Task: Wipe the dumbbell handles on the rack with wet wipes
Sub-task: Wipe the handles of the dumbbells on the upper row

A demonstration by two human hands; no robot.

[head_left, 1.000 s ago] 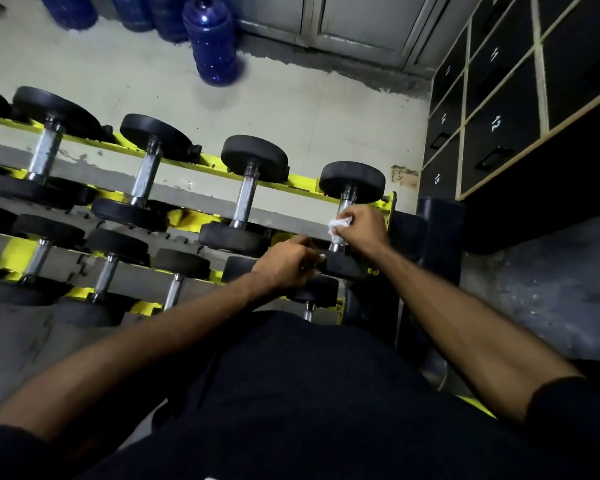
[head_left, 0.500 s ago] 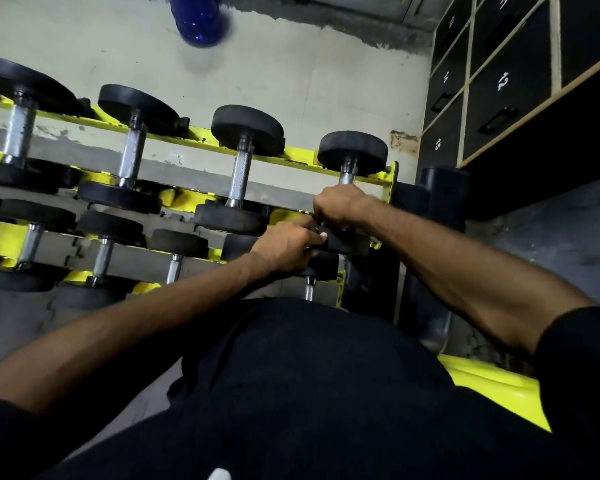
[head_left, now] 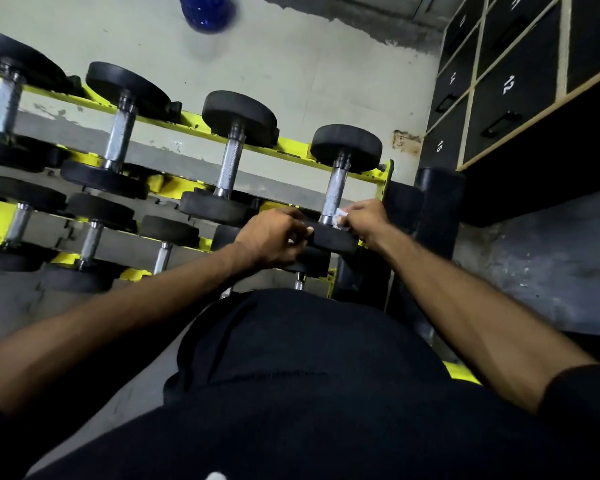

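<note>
A crumpled white wet wipe [head_left: 340,214] is pinched in the right hand [head_left: 365,220] against the near end of a knurled steel handle [head_left: 336,190], its long axis running away from both hands. The dumbbell [head_left: 347,147], with matte round rubber heads, is held at its near head by the curled left hand [head_left: 271,239] on the yellow rack [head_left: 373,174].

Rightmost dumbbell [head_left: 346,147] on yellow rack [head_left: 291,147] top tier, black ends, chrome handle [head_left: 335,192]; crumpled white wet wipe [head_left: 340,214] against handle's near end.
</note>
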